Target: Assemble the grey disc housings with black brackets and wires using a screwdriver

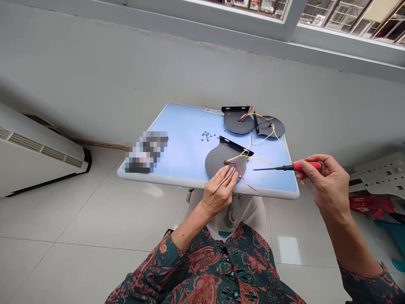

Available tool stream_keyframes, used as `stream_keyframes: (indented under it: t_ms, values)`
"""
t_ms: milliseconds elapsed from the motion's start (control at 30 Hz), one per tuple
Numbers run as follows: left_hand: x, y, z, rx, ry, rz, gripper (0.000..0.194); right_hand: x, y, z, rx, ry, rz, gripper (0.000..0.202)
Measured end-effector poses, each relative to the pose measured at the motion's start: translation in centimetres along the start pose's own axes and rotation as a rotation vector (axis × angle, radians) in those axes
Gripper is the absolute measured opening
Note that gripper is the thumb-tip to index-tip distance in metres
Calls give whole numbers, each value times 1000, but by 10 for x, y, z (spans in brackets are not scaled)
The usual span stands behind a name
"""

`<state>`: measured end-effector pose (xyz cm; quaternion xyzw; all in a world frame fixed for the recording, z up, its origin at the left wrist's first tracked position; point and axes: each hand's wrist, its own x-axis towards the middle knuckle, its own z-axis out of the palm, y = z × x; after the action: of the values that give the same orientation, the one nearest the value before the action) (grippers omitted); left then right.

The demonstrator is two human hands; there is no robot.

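Observation:
My right hand [329,181] is closed around the red handle of a screwdriver [305,166], held past the table's right edge with its thin dark shaft pointing left. My left hand [221,185] lies with its fingers stretched out on the near part of a round grey disc [218,162] with a black slotted bracket [236,145] along its far side. Red, black, white and yellow wires [249,158] come out of the disc's centre; a black one runs over my left fingers. A small screw [240,177] shows at the disc's near right rim.
Two similar discs with wires, one at the back [237,122] and one to its right [275,126], lie on the blue tabletop [180,156]. Several small screws [207,136] are scattered mid-table. A pixelated dark item [147,152] lies at left. A wall and window stand behind.

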<state>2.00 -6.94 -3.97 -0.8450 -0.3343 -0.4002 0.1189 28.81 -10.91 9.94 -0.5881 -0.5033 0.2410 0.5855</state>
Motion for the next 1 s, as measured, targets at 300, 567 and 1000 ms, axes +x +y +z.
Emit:
stream_keyframes:
  t_ms: [300, 567, 1000]
  values:
    - [0, -1, -2, -2, -24, -2, 50, -13, -15, 43, -321, -79, -229, 12]
    - [0, 0, 0, -12, 6, -9, 49, -13, -14, 49, -430, -105, -338, 10]
    - [0, 0, 0, -18, 5, -13, 47, -11, -23, 50, -450, -119, -395, 6]
